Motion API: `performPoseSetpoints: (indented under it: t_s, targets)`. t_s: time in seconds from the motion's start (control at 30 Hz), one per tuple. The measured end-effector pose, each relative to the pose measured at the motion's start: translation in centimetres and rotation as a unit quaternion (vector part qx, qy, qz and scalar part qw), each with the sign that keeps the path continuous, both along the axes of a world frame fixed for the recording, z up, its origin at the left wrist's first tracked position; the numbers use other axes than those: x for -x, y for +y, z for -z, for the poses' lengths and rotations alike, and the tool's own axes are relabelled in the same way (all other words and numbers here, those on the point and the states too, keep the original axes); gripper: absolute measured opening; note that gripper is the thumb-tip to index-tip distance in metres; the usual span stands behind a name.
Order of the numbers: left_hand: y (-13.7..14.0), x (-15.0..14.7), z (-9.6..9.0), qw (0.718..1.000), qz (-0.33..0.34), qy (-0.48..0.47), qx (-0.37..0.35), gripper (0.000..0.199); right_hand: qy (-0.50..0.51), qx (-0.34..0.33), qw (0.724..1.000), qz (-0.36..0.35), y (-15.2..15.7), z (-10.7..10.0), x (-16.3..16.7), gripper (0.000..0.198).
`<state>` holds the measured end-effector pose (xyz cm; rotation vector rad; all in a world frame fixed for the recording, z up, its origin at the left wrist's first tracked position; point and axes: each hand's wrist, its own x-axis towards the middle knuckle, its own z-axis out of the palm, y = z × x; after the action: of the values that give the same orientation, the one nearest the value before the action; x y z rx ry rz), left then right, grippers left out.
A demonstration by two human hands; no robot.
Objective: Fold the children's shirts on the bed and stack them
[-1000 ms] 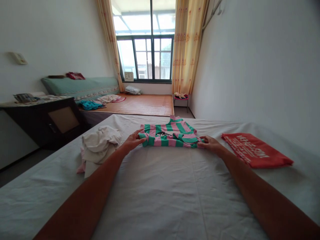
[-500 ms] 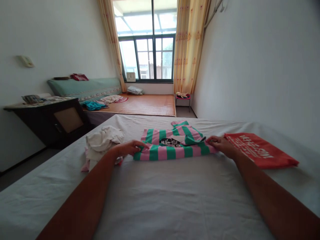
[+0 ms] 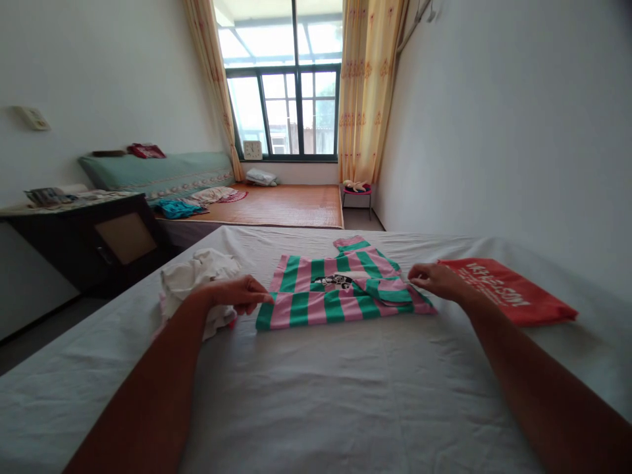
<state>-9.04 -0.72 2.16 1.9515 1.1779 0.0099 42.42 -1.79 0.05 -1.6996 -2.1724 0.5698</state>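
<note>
A pink-and-green striped shirt (image 3: pixel 309 308) lies on the white bed sheet (image 3: pixel 316 401), its near part folded over. A black-and-white print shows partly at its middle, and a sleeve lies bent across the right side. My left hand (image 3: pixel 239 293) pinches the shirt's left edge at the fold, fingers bent together. On the other side, the closed fingertips of my right hand (image 3: pixel 437 280) meet the shirt's right edge by the sleeve; the grip itself is partly hidden. White crumpled clothing (image 3: pixel 197 273) lies just behind my left wrist.
A red bag with white lettering (image 3: pixel 513 293) lies right of my right hand. Beyond this bed stand a dark cabinet (image 3: pixel 123 230), a second bed with an orange-brown mat (image 3: pixel 291 204), and a small stool (image 3: pixel 356 189) by the curtain. A wall (image 3: pixel 494 131) runs along the right.
The shirt's near fold has come down flatter and slightly closer to me. Its right sleeve now lies folded over the front. My hands have shifted slightly left, as the view turned right.
</note>
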Motion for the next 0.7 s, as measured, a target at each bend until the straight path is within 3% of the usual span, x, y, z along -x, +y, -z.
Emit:
performPoseSetpoints:
  t_s: [0.1,0.17,0.3,0.4,0.5,0.7]
  targets:
    - [0.5,-1.8,0.7,0.981,-0.048,-0.036,-0.186,0.048,0.020,-0.003,0.997,-0.068,-0.9,-0.5,3.7,0.042]
    - [0.7,-3.2,1.7,0.968,-0.004,-0.029,-0.248,0.038,-0.012,0.007,0.994,-0.110,-1.5,-0.1,6.0,0.042]
    - [0.7,-4.9,2.9,0.955,0.065,0.056,-0.282,0.022,-0.133,-0.093,0.985,-0.059,-1.6,0.9,7.8,0.021]
    - [0.8,-5.1,2.8,0.942,0.027,0.065,-0.328,0.017,-0.110,-0.165,0.979,0.040,-1.0,0.5,7.5,0.022]
    - [1.0,-5.3,2.7,0.921,-0.059,0.037,-0.384,0.018,-0.061,-0.240,0.961,0.125,-0.5,-0.3,7.0,0.030]
    - [0.8,-5.9,3.9,0.906,-0.123,0.137,-0.381,0.013,-0.041,-0.332,0.940,0.070,-0.2,0.0,7.0,0.031]
